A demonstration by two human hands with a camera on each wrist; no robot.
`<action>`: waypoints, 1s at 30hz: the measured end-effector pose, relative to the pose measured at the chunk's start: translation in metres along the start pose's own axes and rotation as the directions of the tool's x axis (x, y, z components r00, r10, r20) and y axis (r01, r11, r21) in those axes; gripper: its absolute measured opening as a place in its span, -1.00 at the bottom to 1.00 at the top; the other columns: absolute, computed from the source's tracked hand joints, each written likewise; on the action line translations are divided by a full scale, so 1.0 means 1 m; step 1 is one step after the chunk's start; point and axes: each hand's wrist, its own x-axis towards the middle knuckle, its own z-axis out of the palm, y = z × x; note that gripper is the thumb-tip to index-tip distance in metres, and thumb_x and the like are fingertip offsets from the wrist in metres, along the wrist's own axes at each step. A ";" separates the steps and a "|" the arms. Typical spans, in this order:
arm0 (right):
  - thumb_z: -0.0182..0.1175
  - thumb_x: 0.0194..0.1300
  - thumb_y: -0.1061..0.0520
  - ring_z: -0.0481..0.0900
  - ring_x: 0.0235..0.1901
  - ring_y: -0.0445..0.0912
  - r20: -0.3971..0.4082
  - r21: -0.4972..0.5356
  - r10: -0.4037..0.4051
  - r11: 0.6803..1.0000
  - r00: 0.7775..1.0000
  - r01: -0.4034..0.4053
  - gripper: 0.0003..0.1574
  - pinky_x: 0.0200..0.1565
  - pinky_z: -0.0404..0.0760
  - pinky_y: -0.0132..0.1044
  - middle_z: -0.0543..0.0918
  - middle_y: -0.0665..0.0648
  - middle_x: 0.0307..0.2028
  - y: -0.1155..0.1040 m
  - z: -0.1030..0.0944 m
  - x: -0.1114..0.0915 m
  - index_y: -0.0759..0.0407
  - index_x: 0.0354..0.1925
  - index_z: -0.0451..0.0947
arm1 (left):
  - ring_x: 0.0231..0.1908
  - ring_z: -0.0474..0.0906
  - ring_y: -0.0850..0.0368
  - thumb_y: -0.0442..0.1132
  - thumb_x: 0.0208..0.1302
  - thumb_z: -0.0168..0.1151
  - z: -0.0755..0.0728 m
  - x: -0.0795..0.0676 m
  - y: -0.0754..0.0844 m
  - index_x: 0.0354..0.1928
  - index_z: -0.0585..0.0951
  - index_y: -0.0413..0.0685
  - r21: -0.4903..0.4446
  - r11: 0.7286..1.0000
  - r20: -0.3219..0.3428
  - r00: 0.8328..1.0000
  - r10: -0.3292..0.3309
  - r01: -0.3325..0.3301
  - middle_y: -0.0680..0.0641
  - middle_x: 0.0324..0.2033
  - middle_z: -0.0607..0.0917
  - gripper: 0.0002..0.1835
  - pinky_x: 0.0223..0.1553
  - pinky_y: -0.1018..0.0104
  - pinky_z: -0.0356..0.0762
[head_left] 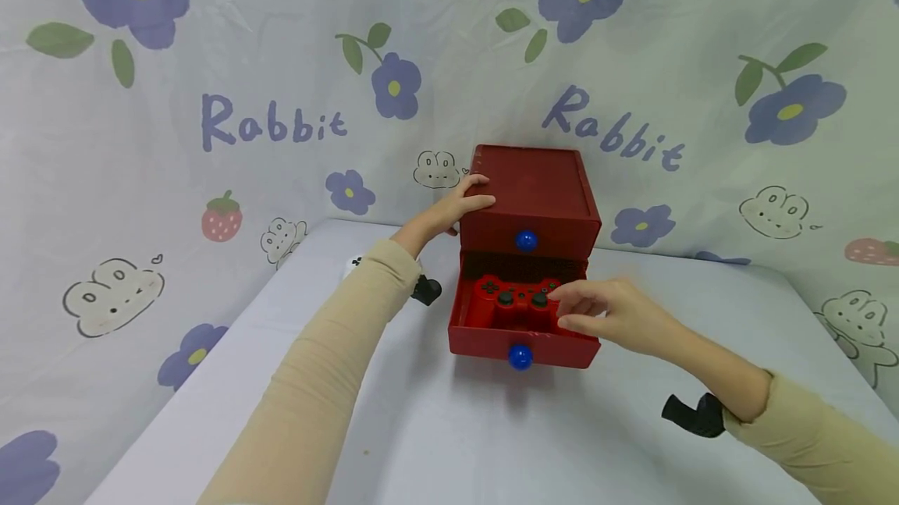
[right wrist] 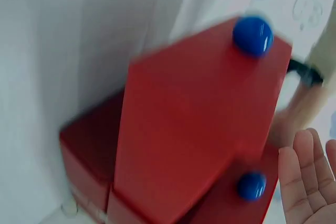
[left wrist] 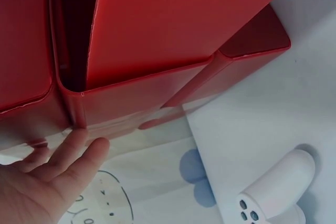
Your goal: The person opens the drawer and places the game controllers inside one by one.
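A red two-drawer box stands on the table, its lower drawer pulled out and the upper one closed. Inside the lower drawer lies a red game controller with black sticks. My left hand rests on the box's upper left edge, fingers spread and relaxed. In the left wrist view, those fingertips are right at the red wall. My right hand is over the drawer's right side, overlapping the controller's right end. The right wrist view shows its fingers fairly straight with nothing held.
A white game controller lies on the table left of the box, mostly hidden behind my left arm in the head view. Blue round knobs stick out of the drawer fronts. A patterned cloth hangs behind the table.
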 end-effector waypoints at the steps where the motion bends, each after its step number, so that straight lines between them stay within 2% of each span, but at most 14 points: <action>1: 0.27 0.13 0.20 0.56 -0.43 -0.31 0.025 0.020 -0.007 1.000 1.000 0.007 -0.68 -0.38 0.57 -0.42 0.65 -0.02 -0.40 -0.002 0.004 -0.002 0.24 -0.11 0.56 | 0.23 0.13 -0.13 0.08 0.26 -0.05 0.000 0.000 0.000 0.30 0.08 0.24 -0.001 1.000 0.000 1.000 0.000 0.000 -0.12 0.33 0.03 -0.41 0.05 -0.30 0.20; 5: 0.24 0.17 0.13 0.56 -0.42 -0.31 0.127 0.100 0.012 0.995 0.992 -0.024 -0.65 -0.39 0.58 -0.41 0.65 -0.01 -0.39 -0.009 0.021 -0.011 0.26 -0.08 0.54 | 0.24 0.11 -0.13 0.08 0.26 -0.05 0.000 0.000 0.000 0.30 0.08 0.23 -0.006 1.000 0.002 1.000 0.001 -0.001 -0.11 0.34 0.01 -0.41 0.05 -0.32 0.18; 8: 0.25 0.16 0.11 0.55 -0.43 -0.32 0.157 0.117 0.041 0.991 0.987 -0.060 -0.63 -0.38 0.58 -0.41 0.64 -0.02 -0.39 -0.009 0.034 -0.015 0.23 -0.06 0.54 | 0.24 0.10 -0.13 0.08 0.26 -0.05 0.000 0.001 0.000 0.30 0.08 0.23 -0.014 1.000 0.002 1.000 0.005 -0.005 -0.11 0.34 0.01 -0.41 0.06 -0.34 0.16; 17: 0.28 0.12 0.12 0.50 -0.51 -0.32 0.166 0.107 0.171 0.976 0.971 -0.190 -0.47 -0.42 0.54 -0.45 0.67 0.08 -0.30 -0.007 0.060 -0.017 0.20 0.07 0.46 | 0.23 0.12 -0.12 0.08 0.27 -0.05 0.000 0.002 0.000 0.30 0.08 0.23 -0.013 1.000 0.005 1.000 -0.005 0.005 -0.12 0.32 0.05 -0.42 0.04 -0.29 0.20; 24: 0.28 0.12 0.13 0.48 -0.40 -0.25 0.123 0.080 0.181 0.978 0.976 -0.192 -0.46 -0.38 0.51 -0.48 0.64 0.10 -0.27 -0.002 0.076 -0.012 0.17 0.09 0.47 | 0.23 0.12 -0.13 0.08 0.26 -0.06 0.000 0.003 -0.001 0.30 0.08 0.22 -0.014 1.000 0.004 1.000 -0.004 0.004 -0.12 0.32 0.06 -0.41 0.04 -0.30 0.20; 27: 0.26 0.14 0.13 0.49 -0.42 -0.26 0.106 0.097 0.185 0.976 0.977 -0.195 -0.50 -0.38 0.51 -0.47 0.64 0.08 -0.30 0.001 0.083 -0.010 0.16 0.08 0.48 | 0.23 0.11 -0.14 0.08 0.26 -0.06 -0.001 0.002 -0.002 0.30 0.08 0.22 -0.021 1.000 0.004 1.000 -0.001 0.001 -0.13 0.32 0.06 -0.41 0.06 -0.33 0.17; 30: 0.25 0.15 0.15 0.54 -0.40 -0.24 0.081 0.125 0.199 0.970 0.977 -0.208 -0.55 -0.35 0.55 -0.46 0.65 0.10 -0.26 0.003 0.089 -0.008 0.14 0.05 0.51 | 0.23 0.11 -0.14 0.08 0.26 -0.06 -0.001 0.002 -0.002 0.30 0.07 0.21 -0.019 1.000 0.006 1.000 0.000 0.000 -0.13 0.32 0.05 -0.41 0.06 -0.33 0.16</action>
